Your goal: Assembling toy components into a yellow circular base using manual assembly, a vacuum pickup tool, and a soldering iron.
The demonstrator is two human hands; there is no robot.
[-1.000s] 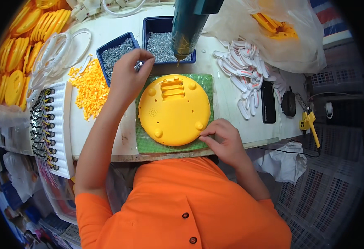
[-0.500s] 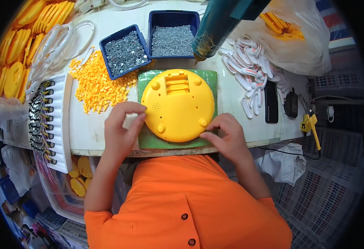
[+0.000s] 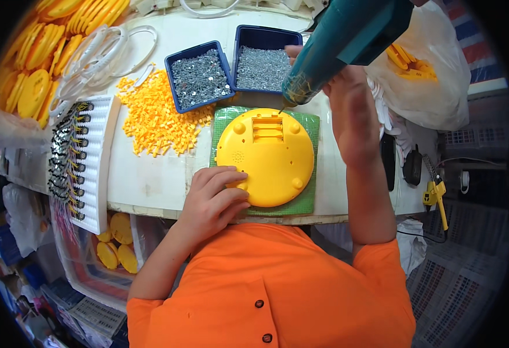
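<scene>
A round yellow plastic casing (image 3: pixel 260 168) lies on a green mat (image 3: pixel 298 207), its battery compartment on the far side. My left hand (image 3: pixel 214 197) rests against the casing's near left edge, fingers stretched and a little apart, fingertips on its surface. A teal electric screwdriver (image 3: pixel 335 49) hangs over the table, its tip near the casing's far edge. My right hand (image 3: pixel 356 116) is raised behind it and wraps round its body. Fingertips show on the screwdriver's left side; the rest of the grip is hidden, and the hand is partly blurred.
Two blue bins, one with screws (image 3: pixel 260 64) and one with small metal parts (image 3: pixel 199 78), stand beyond the casing. Small yellow pieces (image 3: pixel 164 122) are heaped at left, by a white foam tray (image 3: pixel 100 168) of wired parts. A plastic bag (image 3: pixel 434 98) lies at right.
My right hand has left the casing's near right rim and risen to the screwdriver, whose tip has come closer. My left hand has slid nearer, from pinching the left rim to lying on the casing.
</scene>
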